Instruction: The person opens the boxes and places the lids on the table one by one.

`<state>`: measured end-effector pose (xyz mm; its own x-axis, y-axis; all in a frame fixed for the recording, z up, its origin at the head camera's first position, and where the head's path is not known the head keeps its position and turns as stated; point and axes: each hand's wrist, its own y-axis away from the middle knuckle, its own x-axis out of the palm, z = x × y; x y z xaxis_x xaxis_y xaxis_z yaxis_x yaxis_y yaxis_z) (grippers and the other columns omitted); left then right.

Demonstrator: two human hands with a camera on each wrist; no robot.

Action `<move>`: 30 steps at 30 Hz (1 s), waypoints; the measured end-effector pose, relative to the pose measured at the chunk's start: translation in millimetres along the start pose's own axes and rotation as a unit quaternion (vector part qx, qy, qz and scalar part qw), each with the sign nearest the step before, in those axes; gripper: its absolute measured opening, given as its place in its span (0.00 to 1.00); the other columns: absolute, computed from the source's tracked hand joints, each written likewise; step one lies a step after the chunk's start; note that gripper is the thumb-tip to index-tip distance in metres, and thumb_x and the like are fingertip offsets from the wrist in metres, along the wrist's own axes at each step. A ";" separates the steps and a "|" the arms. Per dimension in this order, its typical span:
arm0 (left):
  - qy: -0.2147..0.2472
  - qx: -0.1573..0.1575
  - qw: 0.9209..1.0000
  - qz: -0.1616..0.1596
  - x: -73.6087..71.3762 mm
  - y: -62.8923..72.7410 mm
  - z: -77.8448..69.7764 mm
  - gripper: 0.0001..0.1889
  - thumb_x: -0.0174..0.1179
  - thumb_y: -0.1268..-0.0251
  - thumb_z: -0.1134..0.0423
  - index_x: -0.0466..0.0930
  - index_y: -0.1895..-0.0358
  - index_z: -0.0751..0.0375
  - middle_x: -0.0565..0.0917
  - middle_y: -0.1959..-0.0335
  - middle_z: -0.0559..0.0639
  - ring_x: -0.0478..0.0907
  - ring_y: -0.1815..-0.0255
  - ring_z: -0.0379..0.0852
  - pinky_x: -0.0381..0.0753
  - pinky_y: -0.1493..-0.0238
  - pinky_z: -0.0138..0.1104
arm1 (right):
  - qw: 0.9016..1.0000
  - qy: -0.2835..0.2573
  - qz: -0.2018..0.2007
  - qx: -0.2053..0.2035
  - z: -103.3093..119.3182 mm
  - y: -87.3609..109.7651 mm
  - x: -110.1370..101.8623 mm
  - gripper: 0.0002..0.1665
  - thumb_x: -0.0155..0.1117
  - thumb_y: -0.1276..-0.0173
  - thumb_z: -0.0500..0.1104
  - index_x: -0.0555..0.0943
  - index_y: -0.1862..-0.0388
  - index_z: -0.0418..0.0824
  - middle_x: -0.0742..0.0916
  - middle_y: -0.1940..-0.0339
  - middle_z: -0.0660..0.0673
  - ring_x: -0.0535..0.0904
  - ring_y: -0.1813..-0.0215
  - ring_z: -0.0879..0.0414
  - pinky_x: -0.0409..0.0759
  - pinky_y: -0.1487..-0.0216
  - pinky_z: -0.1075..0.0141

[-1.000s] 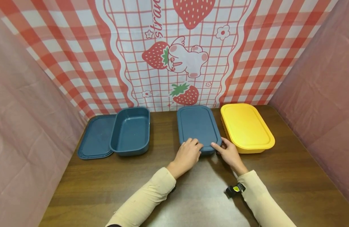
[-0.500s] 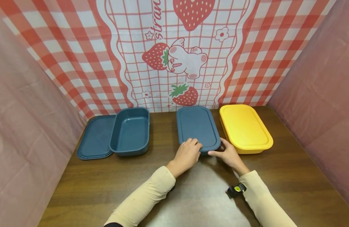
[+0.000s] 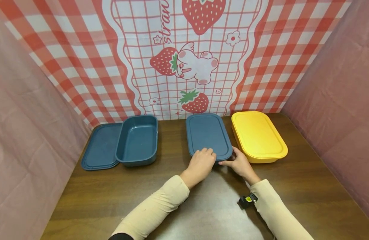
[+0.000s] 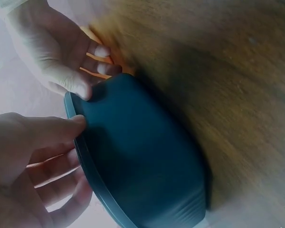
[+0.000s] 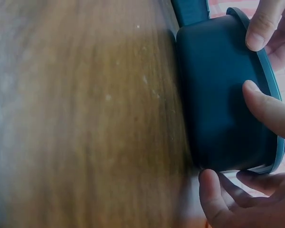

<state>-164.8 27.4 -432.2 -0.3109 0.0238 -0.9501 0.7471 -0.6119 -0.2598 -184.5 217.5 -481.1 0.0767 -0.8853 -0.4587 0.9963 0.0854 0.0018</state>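
A blue lid sits over a blue food container in the middle of the table. My left hand pinches the lid's near rim, its fingers on top and its thumb under the edge in the left wrist view. At the near right corner my right hand grips the container, with the thumb against the near wall and the other fingers round the right side. The inside of this container is hidden by the lid.
Left of it stands an open blue container, overlapping a loose blue lid lying on the wooden table. Close on the right is a lidded yellow container. A patterned curtain hangs behind.
My right thumb has dropped from the lid's top to the container's near wall. My left hand has shifted slightly right along the near rim. The lid still covers the container.
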 end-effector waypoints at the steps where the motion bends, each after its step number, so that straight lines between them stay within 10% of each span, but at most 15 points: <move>1: 0.000 0.002 1.000 -0.001 0.0 -0.2 0.1 0.07 0.66 0.41 0.61 0.85 0.59 0.52 0.83 0.63 0.44 0.80 0.61 0.42 0.79 0.67 0.33 | 1.000 0.006 -0.003 0.002 0.2 0.1 0.3 0.49 0.76 0.45 0.38 0.62 0.30 0.26 0.78 0.40 0.26 0.79 0.41 0.38 0.77 0.58 0.78; 30: -0.016 0.033 0.999 -0.037 1.0 0.4 8.1 0.07 0.64 0.44 0.62 0.86 0.62 0.51 0.83 0.66 0.42 0.80 0.68 0.39 0.81 0.75 0.31 | 0.998 0.054 -0.011 0.010 -1.6 -1.5 2.0 0.47 0.78 0.46 0.46 0.67 0.33 0.28 0.80 0.41 0.28 0.81 0.45 0.39 0.80 0.47 0.57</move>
<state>-169.6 20.8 -431.9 -0.3831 0.0462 -0.9225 0.6811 -0.6605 -0.3159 -185.8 216.3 -483.5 0.0523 -0.8322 -0.5520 0.9984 0.0567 0.0092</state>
